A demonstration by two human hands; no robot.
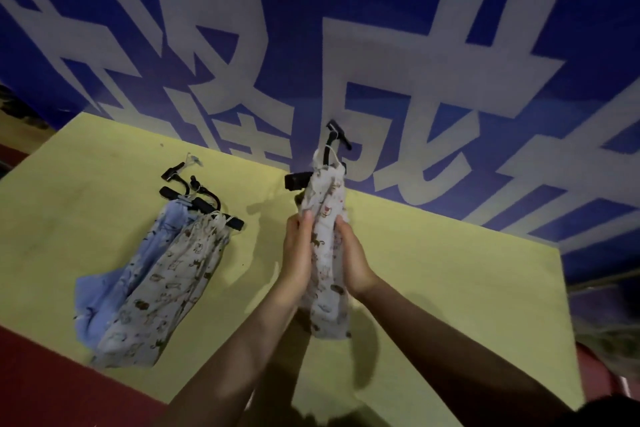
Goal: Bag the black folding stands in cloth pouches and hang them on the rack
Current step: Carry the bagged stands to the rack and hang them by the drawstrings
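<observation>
I see one printed pouch (325, 246) held upright, black stand (334, 139) poking out; two bagged stands (166, 274) lie near the surface's left edge.

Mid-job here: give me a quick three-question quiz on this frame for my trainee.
1. True or false: both hands hold the printed pouch above the yellow table.
2. How many bagged pouches lie on the table to the left?
A) none B) two C) four
3. Fill in: black stand parts stick out of the held pouch's ____ end.

Key:
1. True: the left hand and right hand clasp it from either side.
2. B: a blue pouch and a printed one, overlapping.
3. Top.
</observation>
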